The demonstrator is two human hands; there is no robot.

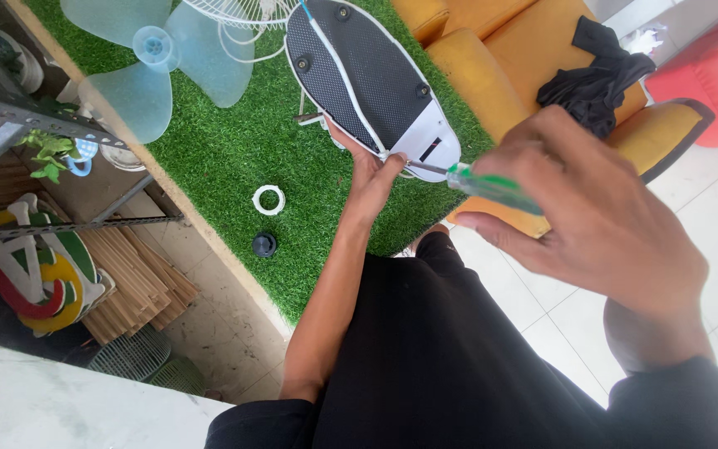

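My left hand [371, 179] holds the lower edge of an upturned fan base [367, 79], an oval dark grey plate with a white rim and several screws. My right hand [592, 220] grips a screwdriver [479, 183] with a clear green handle; its metal tip touches the white end of the base close to my left fingers. The base is tilted up over green artificial grass [243, 133].
A pale blue fan blade [155, 58] and a white wire guard [247, 10] lie on the grass. A white ring [268, 199] and a dark round cap [264, 244] lie nearer. An orange sofa [500, 75] with black cloth [596, 79] stands at the right. A metal shelf [27, 125] is at the left.
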